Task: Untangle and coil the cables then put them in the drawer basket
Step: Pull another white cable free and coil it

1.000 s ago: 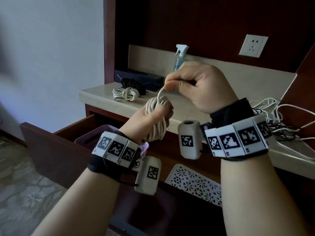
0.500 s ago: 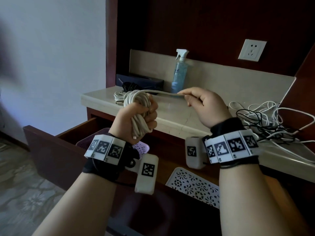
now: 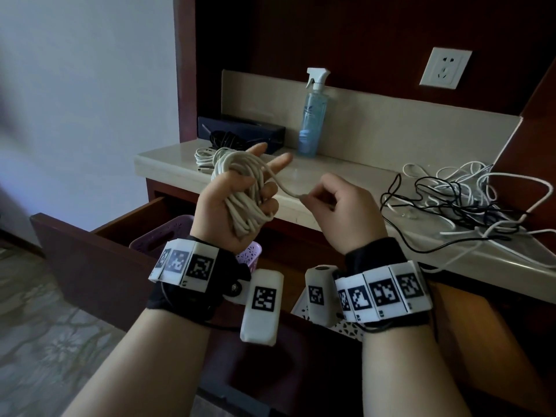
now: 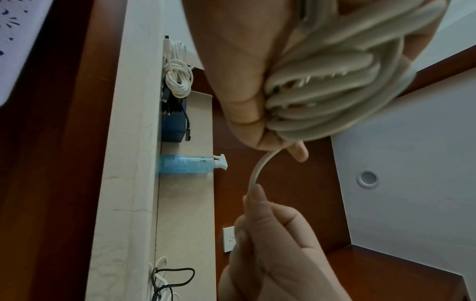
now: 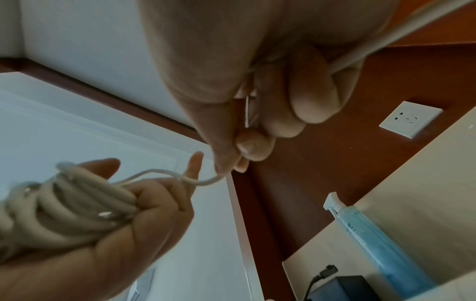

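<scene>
Left hand (image 3: pixel 231 203) gripping coiled white cable (image 3: pixel 243 188), right hand (image 3: pixel 340 212) pinching its loose end

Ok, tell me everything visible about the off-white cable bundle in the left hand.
The thick off-white round cable bundle is wound into many long loops, rubbery-looking and matte. It lies across the palm of the left hand, whose lower fingers curl round it while two point straight. One free tail arcs rightward to the right hand, which pinches its end. It hangs above the open drawer, touching nothing else.
</scene>
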`<state>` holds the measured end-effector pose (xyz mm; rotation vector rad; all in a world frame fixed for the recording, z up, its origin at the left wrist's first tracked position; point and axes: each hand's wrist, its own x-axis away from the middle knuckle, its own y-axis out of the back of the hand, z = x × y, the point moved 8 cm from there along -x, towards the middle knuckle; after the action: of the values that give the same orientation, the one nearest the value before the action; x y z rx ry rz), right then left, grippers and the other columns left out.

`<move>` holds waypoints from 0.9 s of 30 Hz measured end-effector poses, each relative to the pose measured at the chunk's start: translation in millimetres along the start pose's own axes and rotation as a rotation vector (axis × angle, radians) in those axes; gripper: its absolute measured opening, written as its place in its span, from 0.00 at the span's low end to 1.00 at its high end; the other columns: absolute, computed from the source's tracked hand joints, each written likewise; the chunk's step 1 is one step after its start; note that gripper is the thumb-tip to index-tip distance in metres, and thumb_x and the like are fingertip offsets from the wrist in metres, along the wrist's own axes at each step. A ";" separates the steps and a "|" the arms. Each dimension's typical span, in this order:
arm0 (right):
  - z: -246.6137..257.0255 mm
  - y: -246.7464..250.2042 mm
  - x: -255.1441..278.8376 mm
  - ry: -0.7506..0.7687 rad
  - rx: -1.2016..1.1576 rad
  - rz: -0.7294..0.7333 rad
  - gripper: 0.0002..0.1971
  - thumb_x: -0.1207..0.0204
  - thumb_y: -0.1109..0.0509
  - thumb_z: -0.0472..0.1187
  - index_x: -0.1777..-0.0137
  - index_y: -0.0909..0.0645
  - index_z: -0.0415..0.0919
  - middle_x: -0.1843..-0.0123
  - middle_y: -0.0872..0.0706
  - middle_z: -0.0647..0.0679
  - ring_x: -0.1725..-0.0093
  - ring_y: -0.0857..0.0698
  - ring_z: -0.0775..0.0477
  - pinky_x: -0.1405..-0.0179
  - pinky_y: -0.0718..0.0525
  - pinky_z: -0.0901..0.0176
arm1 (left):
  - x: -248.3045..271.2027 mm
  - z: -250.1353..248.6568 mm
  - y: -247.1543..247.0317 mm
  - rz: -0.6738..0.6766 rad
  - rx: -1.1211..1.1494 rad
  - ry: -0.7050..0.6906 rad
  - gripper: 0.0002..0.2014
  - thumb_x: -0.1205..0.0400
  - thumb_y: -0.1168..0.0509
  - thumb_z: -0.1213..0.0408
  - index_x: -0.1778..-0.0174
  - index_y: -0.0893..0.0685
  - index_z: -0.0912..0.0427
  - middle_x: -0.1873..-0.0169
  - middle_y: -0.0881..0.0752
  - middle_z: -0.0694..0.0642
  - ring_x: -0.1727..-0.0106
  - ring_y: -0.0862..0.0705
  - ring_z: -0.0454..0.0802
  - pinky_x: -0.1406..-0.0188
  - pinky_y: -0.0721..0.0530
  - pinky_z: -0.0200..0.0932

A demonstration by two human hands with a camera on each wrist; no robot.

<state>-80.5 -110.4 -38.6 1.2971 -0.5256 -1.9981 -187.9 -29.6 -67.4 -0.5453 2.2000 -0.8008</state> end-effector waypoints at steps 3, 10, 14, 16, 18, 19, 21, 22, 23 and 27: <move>1.1 0.8 1.2 -0.017 0.011 0.038 0.10 0.25 0.30 0.47 0.64 0.25 0.48 0.71 0.22 0.57 0.67 0.22 0.53 0.68 0.26 0.60 | 0.2 0.0 0.6 0.013 -0.046 -0.019 0.29 0.45 0.23 0.65 0.47 0.22 0.64 0.55 0.15 0.60 0.67 0.24 0.46 0.72 0.24 0.36; -3.6 -8.2 6.4 -0.025 0.057 0.196 0.04 0.23 0.33 0.48 0.56 0.22 0.50 0.69 0.23 0.59 0.67 0.25 0.61 0.70 0.28 0.65 | -0.4 -2.0 9.0 -0.107 -0.121 -0.045 0.17 0.42 0.34 0.66 0.57 0.24 0.59 0.67 0.21 0.53 0.60 0.20 0.48 0.48 0.19 0.47; -30.7 -6.0 4.1 -0.147 0.213 0.375 0.05 0.21 0.36 0.48 0.53 0.20 0.50 0.62 0.21 0.57 0.59 0.21 0.53 0.63 0.28 0.61 | -13.9 -12.6 13.3 -0.161 -0.040 -0.051 0.21 0.49 0.28 0.72 0.62 0.24 0.58 0.70 0.23 0.52 0.67 0.22 0.47 0.61 0.16 0.45; -51.5 7.6 -3.0 -0.229 0.328 0.420 0.06 0.20 0.37 0.50 0.55 0.21 0.50 0.58 0.19 0.54 0.53 0.20 0.49 0.57 0.28 0.60 | -24.0 -19.5 18.3 -0.179 -0.026 -0.036 0.22 0.49 0.23 0.71 0.63 0.23 0.58 0.70 0.25 0.52 0.69 0.25 0.47 0.68 0.21 0.38; -75.0 27.2 -15.2 -0.300 0.512 0.461 0.12 0.20 0.39 0.53 0.53 0.20 0.47 0.50 0.18 0.48 0.47 0.20 0.45 0.51 0.26 0.57 | -33.2 -25.3 25.1 -0.239 -0.071 -0.028 0.10 0.37 0.32 0.70 0.63 0.25 0.57 0.71 0.27 0.51 0.70 0.28 0.46 0.72 0.26 0.35; -88.0 38.2 -22.5 -0.336 0.632 0.483 0.17 0.20 0.42 0.57 0.53 0.20 0.44 0.47 0.18 0.46 0.44 0.21 0.44 0.47 0.26 0.55 | -37.6 -27.0 26.3 -0.262 -0.112 -0.021 0.05 0.33 0.38 0.68 0.64 0.25 0.57 0.71 0.27 0.51 0.71 0.29 0.45 0.73 0.28 0.34; -113.8 63.2 -34.1 -0.434 0.881 0.519 0.28 0.21 0.49 0.65 0.43 0.20 0.43 0.37 0.20 0.44 0.35 0.24 0.41 0.39 0.26 0.50 | -46.6 -25.2 24.0 -0.269 -0.210 0.017 0.04 0.33 0.42 0.67 0.64 0.26 0.58 0.72 0.28 0.52 0.73 0.30 0.45 0.75 0.31 0.34; -123.9 76.0 -39.2 -0.487 0.951 0.519 0.33 0.21 0.52 0.67 0.34 0.23 0.42 0.31 0.23 0.44 0.32 0.26 0.40 0.36 0.27 0.48 | -51.2 -21.8 21.7 -0.264 -0.262 0.046 0.05 0.34 0.41 0.67 0.64 0.26 0.58 0.72 0.28 0.52 0.74 0.31 0.45 0.75 0.32 0.34; -130.4 86.6 -44.5 -0.519 0.967 0.507 0.33 0.20 0.53 0.65 0.29 0.27 0.39 0.29 0.24 0.41 0.31 0.26 0.39 0.35 0.28 0.48 | -55.5 -16.9 19.5 -0.262 -0.309 0.078 0.05 0.34 0.41 0.67 0.63 0.27 0.59 0.73 0.29 0.53 0.74 0.32 0.46 0.75 0.33 0.34; -140.9 116.4 -77.4 -0.566 0.699 0.342 0.21 0.15 0.45 0.47 0.33 0.25 0.31 0.32 0.22 0.33 0.39 0.22 0.40 0.53 0.28 0.57 | -75.6 10.9 7.3 -0.256 -0.467 0.183 0.05 0.34 0.38 0.69 0.65 0.28 0.58 0.74 0.29 0.54 0.77 0.31 0.47 0.76 0.31 0.33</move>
<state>105.8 -128.6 27.2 0.8778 -1.7074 -1.9288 -131.5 15.8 -41.7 -1.0335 2.5345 -0.4707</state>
